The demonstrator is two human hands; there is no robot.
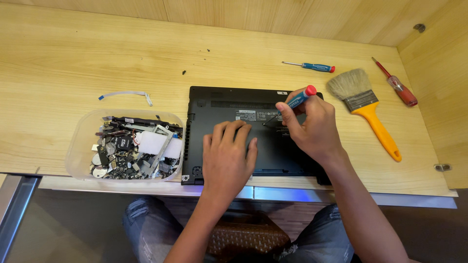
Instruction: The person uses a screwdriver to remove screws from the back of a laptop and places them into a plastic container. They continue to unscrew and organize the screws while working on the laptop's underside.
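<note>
Laptop [273,146] lies bottom-up at the desk's front edge, pinned by the left hand [228,153], flat and open, grasping nothing. Right hand [312,127] pinches a blue, red-capped screwdriver [292,103], tip down on the black base; tilted so, it may slip and strip the screw. Clear plastic tub [78,146] of scrap parts sits left. Small white rectangular sticker [246,115] sits upper centre.

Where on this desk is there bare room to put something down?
Bare wood lies left of the laptop, behind the parts tub and around the ribbon cable. Right of the laptop is crowded: paintbrush and two screwdrivers. Both hands cover the laptop.
</note>
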